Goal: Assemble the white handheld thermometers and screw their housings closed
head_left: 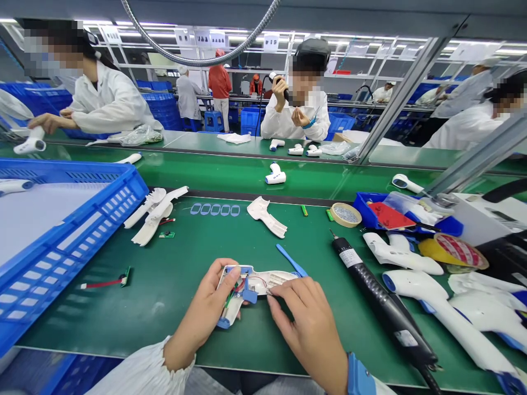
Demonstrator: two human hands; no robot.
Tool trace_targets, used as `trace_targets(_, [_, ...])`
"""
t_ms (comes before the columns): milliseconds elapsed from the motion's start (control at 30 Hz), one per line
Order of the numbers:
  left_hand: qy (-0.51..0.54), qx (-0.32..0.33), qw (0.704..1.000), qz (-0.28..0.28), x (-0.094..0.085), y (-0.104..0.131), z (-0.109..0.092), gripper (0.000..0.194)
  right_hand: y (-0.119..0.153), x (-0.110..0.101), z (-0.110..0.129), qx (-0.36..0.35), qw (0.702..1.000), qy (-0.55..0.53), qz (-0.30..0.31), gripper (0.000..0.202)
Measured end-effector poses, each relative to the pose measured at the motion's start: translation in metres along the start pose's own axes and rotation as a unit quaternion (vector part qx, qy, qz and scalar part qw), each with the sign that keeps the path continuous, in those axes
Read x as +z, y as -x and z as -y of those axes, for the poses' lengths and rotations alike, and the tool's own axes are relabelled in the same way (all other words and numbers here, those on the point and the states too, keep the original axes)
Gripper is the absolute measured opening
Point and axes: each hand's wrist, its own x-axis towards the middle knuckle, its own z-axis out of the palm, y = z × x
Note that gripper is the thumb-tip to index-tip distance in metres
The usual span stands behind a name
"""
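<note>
The left grip [205,308] covers part of the opened white housing [267,278]; the blue crate [94,219] towards the worktop's [164,296] left edge runs out of view

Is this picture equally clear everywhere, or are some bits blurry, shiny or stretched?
In the head view, the left hand, right hand and opened white shell look fairly crisp; same view, pale reflections streak the green belt, the blue crate seems stretched toward the left edge, the distant person in red looks softer, and blocky pixels mask nearer co-workers' faces.
</note>
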Motion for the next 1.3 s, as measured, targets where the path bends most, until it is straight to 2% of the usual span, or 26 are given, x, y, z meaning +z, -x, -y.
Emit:
trace_targets(133, [-0.005,-0.002,1.000,-0.003,0.001,0.000,0.000,0.037,-0.002,-0.002,-0.002,-0.014,1.000,0.011,-0.025,0.005])
trace_targets(300, [-0.007,0.005,1.000,0.000,0.000,0.001,0.000,0.037,-0.003,-0.001,-0.004,0.003,0.999,-0.024,-0.026,0.004])
trace_targets(567, [0.004,0.009,1.000,0.026,-0.002,0.000,0.005,0.033,-0.003,0.002,-0.004,0.001,0.999,-0.050,-0.021,0.015])
trace_targets(667, [-0.025,0.009,0.999,0.033,-0.002,0.000,0.005,0.033,-0.004,0.001,-0.004,-0.002,0.998,-0.062,-0.022,0.014])
trace_targets(767, [-0.097,0.030,0.994,0.031,-0.006,0.001,0.004,0.034,-0.005,0.002,-0.004,0.002,0.997,-0.073,-0.020,0.013])
trace_targets(867, [-0.207,0.095,0.974,0.007,-0.012,0.006,0.005,0.031,-0.005,0.005,-0.003,0.012,0.996,-0.090,-0.008,0.011])
trace_targets(967, [-0.342,0.217,0.914,-0.031,-0.015,0.014,0.005,0.027,-0.004,0.009,-0.002,0.016,0.994,-0.107,0.018,0.009])
trace_targets(1033, [-0.404,0.279,0.871,-0.017,-0.013,0.018,0.004,0.022,-0.003,0.012,-0.001,0.012,0.993,-0.115,0.031,0.009])
trace_targets(1067, [-0.418,0.294,0.859,-0.002,-0.011,0.019,0.003,0.020,-0.003,0.013,0.000,0.011,0.992,-0.119,0.035,0.010])
trace_targets(1133, [-0.426,0.304,0.852,0.017,-0.006,0.018,0.001,0.016,-0.003,0.013,0.000,0.010,0.991,-0.125,0.040,0.011])
trace_targets(1300, [-0.420,0.322,0.848,0.016,-0.002,0.011,0.002,0.011,-0.004,0.011,-0.002,0.023,0.991,-0.126,0.043,0.010])
